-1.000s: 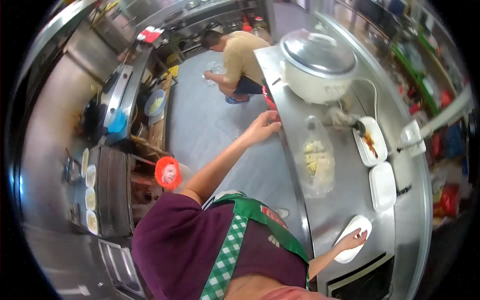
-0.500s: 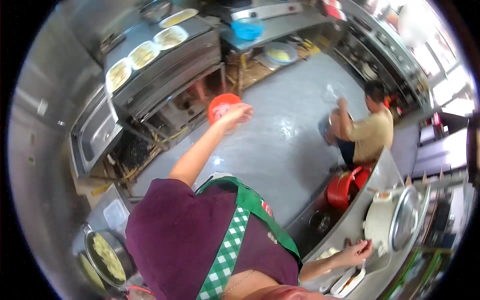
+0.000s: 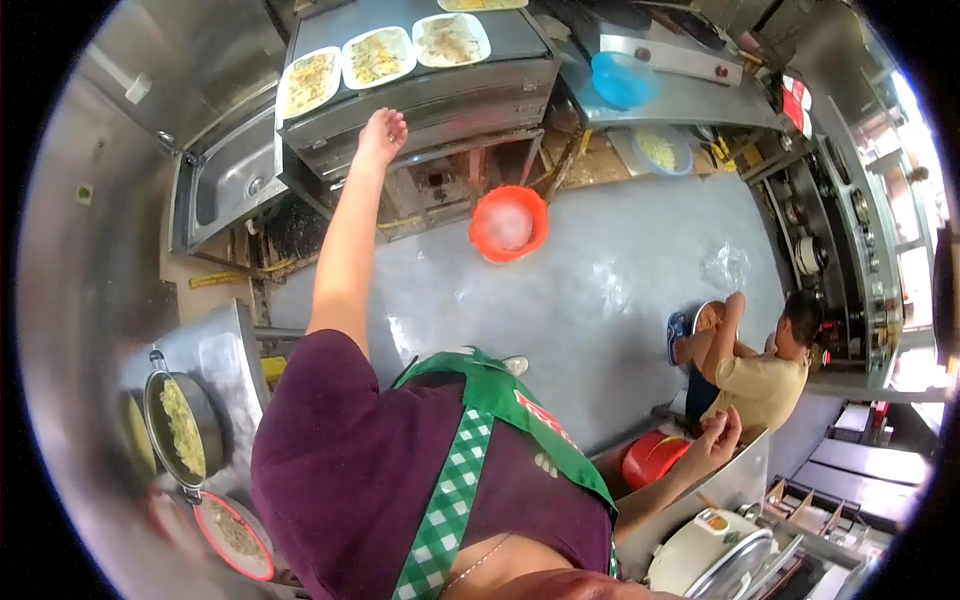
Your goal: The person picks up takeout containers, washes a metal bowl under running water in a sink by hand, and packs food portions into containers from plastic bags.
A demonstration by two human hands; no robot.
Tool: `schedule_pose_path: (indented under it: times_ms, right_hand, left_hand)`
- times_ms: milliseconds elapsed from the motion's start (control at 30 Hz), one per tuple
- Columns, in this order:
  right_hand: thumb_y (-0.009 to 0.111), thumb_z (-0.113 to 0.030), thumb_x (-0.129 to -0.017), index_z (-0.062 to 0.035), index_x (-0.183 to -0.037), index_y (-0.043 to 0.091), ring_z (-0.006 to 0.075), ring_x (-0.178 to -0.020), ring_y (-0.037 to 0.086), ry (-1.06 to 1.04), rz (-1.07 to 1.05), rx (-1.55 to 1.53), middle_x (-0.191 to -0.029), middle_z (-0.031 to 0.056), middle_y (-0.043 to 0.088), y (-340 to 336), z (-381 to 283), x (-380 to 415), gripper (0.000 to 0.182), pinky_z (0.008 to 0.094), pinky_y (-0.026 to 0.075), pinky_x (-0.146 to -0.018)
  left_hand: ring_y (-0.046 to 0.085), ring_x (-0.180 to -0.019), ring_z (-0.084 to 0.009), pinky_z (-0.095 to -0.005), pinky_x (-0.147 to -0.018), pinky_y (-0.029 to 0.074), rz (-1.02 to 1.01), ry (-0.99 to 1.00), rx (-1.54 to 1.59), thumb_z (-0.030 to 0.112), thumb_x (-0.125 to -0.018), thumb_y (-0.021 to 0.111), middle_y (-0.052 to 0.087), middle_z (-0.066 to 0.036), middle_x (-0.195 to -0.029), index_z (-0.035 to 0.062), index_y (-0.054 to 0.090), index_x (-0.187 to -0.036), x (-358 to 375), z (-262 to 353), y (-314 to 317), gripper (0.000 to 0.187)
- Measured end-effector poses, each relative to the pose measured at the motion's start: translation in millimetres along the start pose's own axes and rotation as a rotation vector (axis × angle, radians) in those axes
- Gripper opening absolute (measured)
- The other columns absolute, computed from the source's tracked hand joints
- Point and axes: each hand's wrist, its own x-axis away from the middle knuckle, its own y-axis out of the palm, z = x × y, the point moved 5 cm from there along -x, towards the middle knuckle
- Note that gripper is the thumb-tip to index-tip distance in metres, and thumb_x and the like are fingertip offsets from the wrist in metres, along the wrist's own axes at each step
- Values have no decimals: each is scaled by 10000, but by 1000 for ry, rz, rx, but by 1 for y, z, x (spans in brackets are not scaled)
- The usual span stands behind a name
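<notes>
My left hand (image 3: 384,136) is stretched out at the upper left, its fingers loosely apart with nothing in them. It is nearest to white dishes of food (image 3: 379,57) lined up on a steel counter (image 3: 420,92). Below and to the right of it, a red-orange basin (image 3: 508,224) stands on the floor. My right hand (image 3: 711,446) is raised at the lower right, fingers bent and apart, no object visible in it. It is near a red bucket (image 3: 652,458) and above a cream-coloured cooker (image 3: 700,548).
A person (image 3: 762,380) crouches on the right beside a bowl (image 3: 709,318). A blue basin (image 3: 623,80) sits on the back counter. At the left are a sink (image 3: 232,178), a pot of sliced food (image 3: 182,425) and a red-rimmed bowl (image 3: 235,538).
The view has shifted. My left hand has moved from beside the red-orange basin toward the dishes. My right hand has lifted away from the counter by the cooker.
</notes>
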Motion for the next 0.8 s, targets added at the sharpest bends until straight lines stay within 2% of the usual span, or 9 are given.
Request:
schedule_pose_path:
  times_ms: [33, 133, 200, 367, 400, 500, 533, 633, 800]
  right_hand:
    - [471, -157, -860, 6, -1031, 524, 112, -747, 491, 86, -32, -116, -868, 53, 551, 12, 11, -11, 242, 227, 409, -672]
    - [477, -115, -852, 8, -1031, 515, 81, -718, 471, 34, -99, -134, -840, 26, 526, 45, 17, -36, 221, 191, 395, -629]
    - [469, -84, -851, 5, -1038, 509, 68, -703, 462, 36, -203, -199, -824, 12, 503, 53, 12, -37, 211, 178, 390, -620]
    - [460, -79, -855, 6, -1042, 508, 73, -698, 463, 69, -223, -140, -825, 18, 503, 75, 2, -42, 211, 188, 400, -618]
    - [458, -79, -856, 6, -1042, 508, 74, -698, 463, 77, -202, -125, -823, 19, 503, 82, -3, -40, 210, 189, 401, -618]
    - [457, -81, -858, 3, -1040, 508, 78, -695, 463, 144, -187, -162, -820, 21, 503, 97, -14, -31, 207, 187, 395, -615]
    - [457, -80, -858, 3, -1039, 508, 79, -694, 463, 173, -179, -189, -819, 21, 504, 104, -15, -26, 206, 186, 394, -613]
    - [467, -94, -851, -6, -1032, 512, 82, -690, 463, 196, -172, -200, -815, 25, 507, 121, -14, -10, 206, 195, 392, -600]
    - [474, -116, -846, -8, -1027, 515, 87, -686, 468, 195, -207, -150, -798, 23, 502, 155, -31, 3, 216, 202, 393, -590]
  left_hand:
    - [518, -706, -159, -293, -648, 451, 14, 23, -1, 224, -851, 444, 552, -61, -829, 35, 501, -929, -7, 11, 8, 212]
    - [521, -726, -177, -306, -658, 458, 44, 66, -18, 194, -855, 423, 541, -74, -825, 20, 472, -965, -32, 30, 22, 211]
    - [522, -753, -188, -315, -664, 462, 23, 83, 19, 183, -869, 393, 524, -84, -861, 4, 435, -1004, -43, 40, 26, 228]
    - [524, -849, -221, -347, -695, 470, 89, 44, 19, 210, -910, 302, 451, -132, -1019, 10, 351, -1100, -71, 38, 29, 280]
    - [533, -844, -217, -343, -685, 481, 47, -27, 10, 232, -911, 302, 473, -141, -1009, 15, 373, -1097, -83, 41, 30, 295]
    - [563, -785, -198, -309, -618, 507, 8, 9, -22, 263, -907, 317, 525, -134, -943, 5, 398, -1081, -99, 43, 24, 322]
    - [586, -716, -181, -264, -537, 514, -21, 16, -40, 265, -898, 340, 568, -117, -860, 4, 421, -1056, -104, 44, 19, 315]
    - [592, -680, -169, -243, -506, 512, 45, 16, -168, 228, -888, 360, 587, -114, -839, 10, 428, -1051, -104, 48, 12, 280]
    - [585, -575, -158, -233, -437, 469, 152, 172, -219, 178, -841, 404, 593, -111, -723, -35, 453, -972, -110, 52, 1, 255]
